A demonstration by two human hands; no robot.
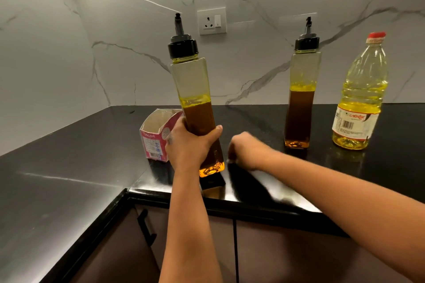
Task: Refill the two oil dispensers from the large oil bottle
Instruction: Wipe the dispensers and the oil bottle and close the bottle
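Black tabletop [69,190], corner run, marble wall behind. Left hand [187,145] grips the near dispenser [195,89] round its lower body, thumb on the right face; its base looks just clear of the tabletop, bottle leaning slightly left, black spout cap on. Dark oil fills roughly the lower half, a yellow band on top. Right hand [243,150] just right of that base, motion-blurred; fingers seem curled downward, holding nothing I can make out. Second dispenser [301,99] stands upright farther right, capped, about half full. Large oil bottle [360,99] stands at far right, red cap on, pale yellow oil, near the second dispenser but apart. Open pink carton [156,138] sits left, behind the left hand.
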